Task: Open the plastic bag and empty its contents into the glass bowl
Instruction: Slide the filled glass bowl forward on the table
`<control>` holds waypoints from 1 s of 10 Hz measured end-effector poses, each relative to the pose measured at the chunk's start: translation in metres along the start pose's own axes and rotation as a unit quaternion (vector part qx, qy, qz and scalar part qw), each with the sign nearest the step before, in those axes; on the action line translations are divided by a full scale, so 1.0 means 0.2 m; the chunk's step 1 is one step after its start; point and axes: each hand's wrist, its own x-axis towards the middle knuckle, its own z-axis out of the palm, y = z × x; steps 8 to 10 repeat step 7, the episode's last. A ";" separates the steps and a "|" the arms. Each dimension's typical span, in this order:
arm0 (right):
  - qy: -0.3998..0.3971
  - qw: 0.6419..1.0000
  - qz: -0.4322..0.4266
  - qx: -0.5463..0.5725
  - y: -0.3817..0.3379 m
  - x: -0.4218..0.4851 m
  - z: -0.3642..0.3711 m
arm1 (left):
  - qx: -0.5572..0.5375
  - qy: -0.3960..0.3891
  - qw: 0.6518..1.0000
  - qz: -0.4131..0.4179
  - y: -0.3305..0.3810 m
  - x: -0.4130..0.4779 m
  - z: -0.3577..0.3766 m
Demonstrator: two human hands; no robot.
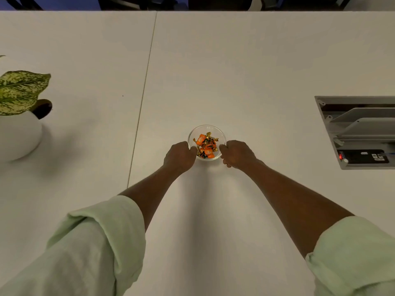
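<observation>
Bowl (207, 142) w/ candies (205, 144) sits btwn both hands; left (180, 155) & right (237, 154) grip curled onto its sides.

1. One glass bowl (207, 142), round and clear.
2. Wrapped sweets (205, 144) in the bowl: several, orange and gold; heaped too closely for an exact count.
3. Two hands: left hand (180, 156) and right hand (237, 154), one at each side of the bowl.
4. Two rolled pale green sleeves (102, 238).
5. One potted plant (20, 116) in a white pot.
6. One open cable hatch (359, 132) in the table (256, 71).
</observation>
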 end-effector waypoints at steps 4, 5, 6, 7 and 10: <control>-0.017 1.000 0.010 -0.002 0.03 0.04 0.04 | -0.021 -0.015 0.999 -0.028 -0.04 0.02 0.06; -0.018 1.000 0.005 -0.009 0.03 0.03 0.04 | -0.013 -0.019 0.999 -0.030 -0.03 0.01 0.06; -0.028 1.000 0.009 0.000 0.03 0.01 0.02 | -0.015 -0.033 0.999 -0.034 -0.03 -0.01 0.05; -0.040 0.999 0.029 0.009 0.06 -0.05 0.02 | -0.052 -0.023 0.997 -0.048 -0.05 -0.09 0.04; -0.040 0.999 0.029 0.009 0.06 -0.05 0.02 | -0.052 -0.023 0.997 -0.048 -0.05 -0.09 0.04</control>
